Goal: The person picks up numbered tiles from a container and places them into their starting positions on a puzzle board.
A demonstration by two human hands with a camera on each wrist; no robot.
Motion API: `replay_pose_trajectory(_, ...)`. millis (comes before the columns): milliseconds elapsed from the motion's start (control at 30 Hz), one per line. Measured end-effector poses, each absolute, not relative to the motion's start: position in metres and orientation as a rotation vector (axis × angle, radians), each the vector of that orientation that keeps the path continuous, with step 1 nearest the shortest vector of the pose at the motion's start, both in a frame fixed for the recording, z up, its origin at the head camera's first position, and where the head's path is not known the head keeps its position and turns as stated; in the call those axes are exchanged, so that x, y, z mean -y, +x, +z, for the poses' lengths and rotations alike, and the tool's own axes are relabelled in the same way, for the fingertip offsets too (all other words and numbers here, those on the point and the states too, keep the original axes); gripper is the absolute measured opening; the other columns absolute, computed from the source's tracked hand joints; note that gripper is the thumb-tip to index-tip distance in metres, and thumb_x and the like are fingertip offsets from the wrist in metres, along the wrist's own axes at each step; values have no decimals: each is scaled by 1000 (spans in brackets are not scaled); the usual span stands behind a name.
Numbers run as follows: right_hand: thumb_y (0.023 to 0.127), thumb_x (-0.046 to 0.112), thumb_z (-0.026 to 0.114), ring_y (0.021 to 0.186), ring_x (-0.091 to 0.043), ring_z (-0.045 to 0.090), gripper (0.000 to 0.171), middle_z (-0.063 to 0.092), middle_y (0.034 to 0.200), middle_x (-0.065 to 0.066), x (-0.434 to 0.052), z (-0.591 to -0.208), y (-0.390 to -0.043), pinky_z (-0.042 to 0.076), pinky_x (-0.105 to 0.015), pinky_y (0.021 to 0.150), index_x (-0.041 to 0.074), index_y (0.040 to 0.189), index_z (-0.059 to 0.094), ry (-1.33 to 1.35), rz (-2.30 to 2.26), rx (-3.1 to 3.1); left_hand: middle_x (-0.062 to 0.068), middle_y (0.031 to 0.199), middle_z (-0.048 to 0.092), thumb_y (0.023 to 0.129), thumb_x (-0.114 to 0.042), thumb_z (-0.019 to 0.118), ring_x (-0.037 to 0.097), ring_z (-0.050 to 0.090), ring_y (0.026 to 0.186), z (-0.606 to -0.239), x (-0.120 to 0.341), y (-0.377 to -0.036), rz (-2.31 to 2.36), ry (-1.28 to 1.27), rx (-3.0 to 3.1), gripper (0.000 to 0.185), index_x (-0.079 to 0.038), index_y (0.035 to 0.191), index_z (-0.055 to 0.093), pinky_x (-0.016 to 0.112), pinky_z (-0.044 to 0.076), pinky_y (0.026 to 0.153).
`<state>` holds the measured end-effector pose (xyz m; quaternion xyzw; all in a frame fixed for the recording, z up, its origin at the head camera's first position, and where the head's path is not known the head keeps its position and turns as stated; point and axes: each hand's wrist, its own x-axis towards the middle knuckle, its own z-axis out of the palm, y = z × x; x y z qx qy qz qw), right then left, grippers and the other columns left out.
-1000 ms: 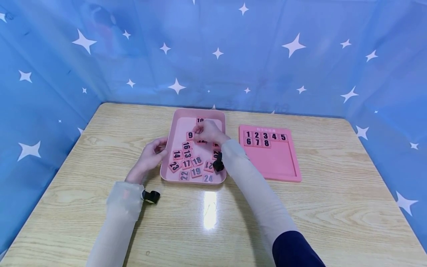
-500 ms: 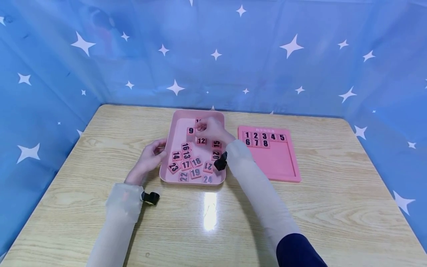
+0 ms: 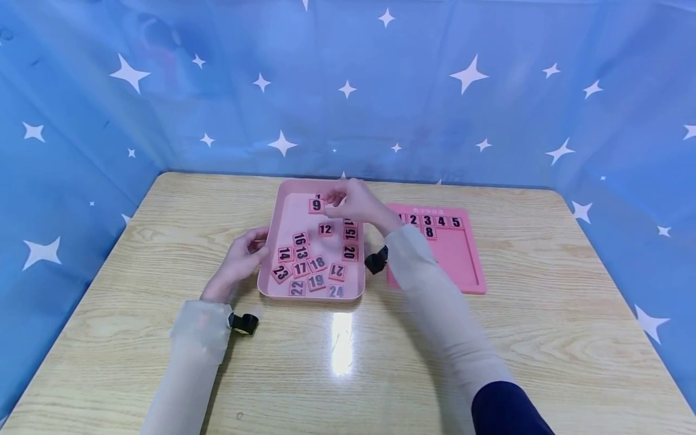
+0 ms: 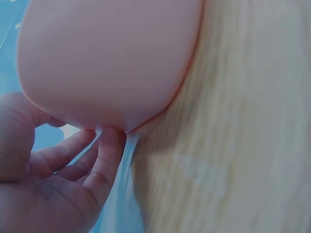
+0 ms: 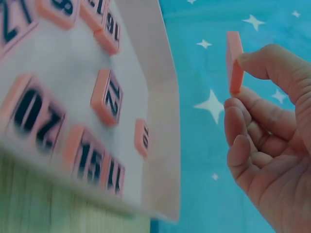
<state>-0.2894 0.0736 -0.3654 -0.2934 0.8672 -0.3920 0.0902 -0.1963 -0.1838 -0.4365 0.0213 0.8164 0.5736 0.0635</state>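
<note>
In the centre of the head view the right hand is raised over the far part of the pink tray and pinches the tile with the number 9 between the thumb and the fingertips; this tile is lifted off the tray floor. In the right wrist view the same tile appears at the upper right of the frame, seen from its edge, held between the thumb above and the curled fingers below, against the blue star cloth. The left hand is at the left of the tray, in the middle left of the head view, with loosely bent fingers at the tray's left rim; in the left wrist view its fingertips touch the outside wall of the tray, and they do not close around it. The other tiles lie loose in the tray, for example the tile 12, the tile 20 and the tile 24. To the right of the tray, partly behind the right sleeve, the pink number board lies flat on the wooden table, with tiles 1 to 5 in its top row.
</note>
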Motion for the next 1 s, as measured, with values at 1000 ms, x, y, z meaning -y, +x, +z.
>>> replay_pose_trajectory(1000,75,1,74,76,-20,56,27,65,86,-15,-273,-390,-244,46,-18,64,-6,100,66,-677,-1082,-2877,31,126,48,88,7,46,40,50,108,-440,182,-196,1743,89,-2480,45,13,133,40,15,44,79)
